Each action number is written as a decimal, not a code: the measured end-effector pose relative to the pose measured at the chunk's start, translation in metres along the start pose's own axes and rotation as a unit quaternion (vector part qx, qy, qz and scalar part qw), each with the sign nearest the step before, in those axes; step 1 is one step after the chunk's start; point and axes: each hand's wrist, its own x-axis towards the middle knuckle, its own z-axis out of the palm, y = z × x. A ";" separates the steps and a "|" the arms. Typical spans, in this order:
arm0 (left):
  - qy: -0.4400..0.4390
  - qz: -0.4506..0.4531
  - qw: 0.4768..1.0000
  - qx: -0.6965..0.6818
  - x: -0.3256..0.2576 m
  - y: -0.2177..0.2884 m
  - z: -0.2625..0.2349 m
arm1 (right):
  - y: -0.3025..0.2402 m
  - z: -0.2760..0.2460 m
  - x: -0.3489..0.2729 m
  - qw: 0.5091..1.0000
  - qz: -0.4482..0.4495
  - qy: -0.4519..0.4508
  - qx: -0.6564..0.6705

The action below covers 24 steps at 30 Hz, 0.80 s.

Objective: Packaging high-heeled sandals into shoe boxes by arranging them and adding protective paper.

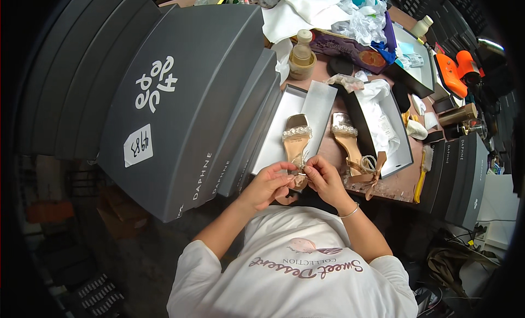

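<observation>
A sandal (pixel 296 144) with a clear-beaded toe band and a tan insole lies over a white-lined shoe box (pixel 278 120), its heel end toward me. My left hand (pixel 269 185) pinches the beaded ankle strap at the heel from the left. My right hand (pixel 326 182) pinches the same strap from the right, fingertips nearly meeting the left ones. The exact piece between the fingers is too small to make out. A matching sandal (pixel 348 143) rests to the right on the table, with a brown ribbon bow (pixel 374 174) at its ankle strap.
Large dark grey shoe boxes (pixel 219 93) stack high at my left. An open box with white tissue (pixel 381 118) stands right of the sandals. Behind are a bottle (pixel 301 54) in a cup and a purple carton (pixel 355 52). A yellow-handled brush (pixel 423 173) lies at the right edge.
</observation>
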 end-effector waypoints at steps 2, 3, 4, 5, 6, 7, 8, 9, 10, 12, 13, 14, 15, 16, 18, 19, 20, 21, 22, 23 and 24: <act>0.014 0.089 0.984 0.155 -0.001 -0.006 0.000 | 0.001 0.000 -0.001 0.997 0.024 0.002 0.068; 0.020 0.132 0.963 0.232 -0.001 -0.006 0.002 | 0.001 -0.001 -0.001 0.997 0.025 0.005 0.068; 0.072 0.150 0.921 0.354 -0.005 -0.006 0.008 | 0.001 -0.001 -0.001 0.997 0.025 0.008 0.069; 0.074 0.203 0.886 0.410 -0.005 -0.006 0.009 | 0.001 -0.002 0.000 0.997 0.021 0.008 0.067; 0.075 0.255 0.845 0.463 -0.005 -0.007 0.010 | 0.002 -0.002 0.000 0.998 0.016 0.009 0.066; 0.076 0.304 0.799 0.514 -0.005 -0.006 0.011 | 0.003 -0.002 0.001 0.998 0.010 0.010 0.065; 0.076 0.267 0.819 0.502 -0.007 -0.003 0.012 | 0.003 -0.002 0.001 0.997 0.014 0.008 0.071; 0.076 0.228 0.838 0.490 -0.010 0.003 0.015 | 0.003 -0.001 0.001 0.997 0.017 0.006 0.076; 0.075 0.189 0.855 0.476 -0.013 0.009 0.017 | 0.003 -0.001 0.001 0.996 0.020 0.004 0.082; 0.064 0.224 0.816 0.530 -0.016 0.015 0.020 | 0.002 -0.003 0.002 0.994 0.024 -0.001 0.108; 0.057 0.240 0.794 0.556 -0.017 0.017 0.020 | 0.002 -0.003 0.002 0.992 0.026 -0.003 0.122; 0.058 0.235 0.799 0.550 -0.018 0.017 0.021 | 0.002 -0.004 0.001 0.992 0.027 -0.004 0.121; 0.058 0.230 0.805 0.544 -0.019 0.018 0.022 | 0.002 -0.004 0.001 0.992 0.027 -0.005 0.121; 0.059 0.224 0.810 0.538 -0.019 0.018 0.022 | 0.003 -0.004 0.001 0.992 0.028 -0.006 0.121; 0.066 0.145 0.873 0.460 -0.015 0.016 0.016 | 0.001 -0.003 0.001 0.993 0.030 -0.005 0.117; 0.070 0.105 0.899 0.418 -0.012 0.015 0.011 | 0.001 -0.003 0.001 0.993 0.031 -0.005 0.115; 0.065 0.117 0.909 0.396 -0.009 0.011 0.007 | 0.001 -0.003 0.001 0.994 0.031 -0.008 0.107; 0.060 0.130 0.917 0.373 -0.006 0.007 0.003 | 0.002 -0.004 0.000 0.994 0.031 -0.011 0.100; 0.056 0.142 0.925 0.349 -0.003 0.004 0.000 | 0.002 -0.004 0.000 0.995 0.031 -0.014 0.092; 0.044 0.124 0.942 0.309 -0.001 0.003 -0.002 | 0.001 -0.004 0.000 0.996 0.029 -0.014 0.083; 0.033 0.106 0.957 0.267 0.000 0.004 -0.003 | -0.001 -0.004 -0.001 0.997 0.028 -0.015 0.073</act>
